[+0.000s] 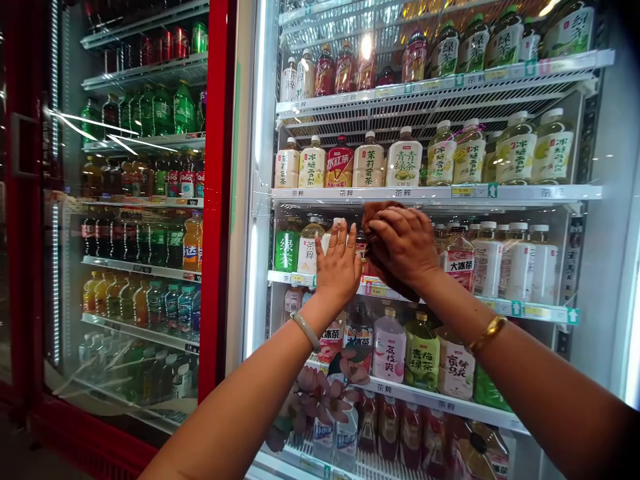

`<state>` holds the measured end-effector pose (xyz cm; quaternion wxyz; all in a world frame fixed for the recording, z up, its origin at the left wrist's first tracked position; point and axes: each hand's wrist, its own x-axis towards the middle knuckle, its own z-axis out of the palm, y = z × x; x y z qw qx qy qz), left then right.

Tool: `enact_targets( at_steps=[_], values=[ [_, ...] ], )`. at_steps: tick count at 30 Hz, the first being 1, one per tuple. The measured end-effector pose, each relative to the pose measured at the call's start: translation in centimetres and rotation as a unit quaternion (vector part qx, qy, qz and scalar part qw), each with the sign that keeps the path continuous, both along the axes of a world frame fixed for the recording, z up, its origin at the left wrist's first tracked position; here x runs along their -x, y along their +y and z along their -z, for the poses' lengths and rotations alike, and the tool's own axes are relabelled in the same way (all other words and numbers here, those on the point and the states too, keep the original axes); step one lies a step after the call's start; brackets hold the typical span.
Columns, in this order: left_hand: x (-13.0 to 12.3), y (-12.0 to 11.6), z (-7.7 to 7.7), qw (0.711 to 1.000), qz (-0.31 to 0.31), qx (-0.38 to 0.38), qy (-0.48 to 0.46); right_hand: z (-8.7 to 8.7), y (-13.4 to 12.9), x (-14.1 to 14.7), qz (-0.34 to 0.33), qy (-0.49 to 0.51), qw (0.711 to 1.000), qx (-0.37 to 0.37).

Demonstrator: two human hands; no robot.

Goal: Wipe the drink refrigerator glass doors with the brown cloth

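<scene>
My right hand (403,240) grips a brown cloth (377,212) and holds it against the glass door of the lit drinks fridge. The cloth is bunched under the fingers, and part of it hangs below the palm. Just to the left, my left hand (339,260) lies flat on the glass with its fingers stretched out. A pale bangle (306,332) circles the left wrist and a gold bracelet (489,333) the right. Behind the glass, a white shelf edge (320,194) runs above both hands, and tea bottles stand at their level.
Shelves of bottles fill the fridge, among them a pink-labelled bottle (390,343). To the left stands a second fridge with a red frame (220,200). Pinkish flowers (327,393) show on the glass below my left hand; I cannot tell whether they are printed or reflected.
</scene>
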<state>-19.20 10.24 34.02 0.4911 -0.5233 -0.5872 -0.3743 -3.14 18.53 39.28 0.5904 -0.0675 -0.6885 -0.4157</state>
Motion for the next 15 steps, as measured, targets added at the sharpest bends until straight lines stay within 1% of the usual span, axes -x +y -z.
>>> enact_targets(
  at_steps=[1,2,3,5,7,8,9,10,11,13,15],
  values=[
    [0.3,-0.2,0.0,1.000,-0.001,0.000,0.000,-0.2,0.1,-0.4,0.001,0.021,1.000,0.010],
    [0.6,-0.4,0.1,1.000,-0.002,0.000,-0.003,0.0,0.2,-0.8,0.002,0.036,0.999,0.018],
    [0.9,-0.5,0.2,1.000,-0.002,0.001,-0.008,0.6,0.2,-1.2,0.002,0.045,0.999,0.023],
    [1.3,-0.8,0.4,1.000,0.001,0.008,-0.018,2.7,-0.1,-1.5,0.001,0.040,0.999,0.022],
    [1.5,-0.8,0.5,1.000,0.009,0.014,-0.022,4.9,-0.6,-1.0,-0.004,0.015,1.000,0.006],
    [1.5,-0.8,0.6,1.000,0.015,0.013,-0.023,5.6,-0.8,-0.5,-0.007,0.001,1.000,-0.004],
    [1.4,-0.8,0.6,0.999,0.022,0.007,-0.023,5.8,-1.0,0.1,-0.009,-0.011,1.000,-0.013],
    [1.2,-0.8,0.6,0.999,0.030,-0.003,-0.021,5.7,-1.1,0.8,-0.009,-0.022,1.000,-0.018],
    [1.0,-0.9,0.6,0.999,0.039,-0.016,-0.017,5.0,-1.2,1.4,-0.009,-0.026,0.999,-0.020],
    [0.6,-1.3,0.4,0.997,0.059,-0.042,0.002,3.0,-1.1,2.4,-0.008,-0.014,1.000,-0.011],
    [0.0,-1.9,0.2,0.995,0.074,-0.058,0.030,0.9,-1.0,2.9,-0.013,0.029,0.999,0.013]
  ],
)
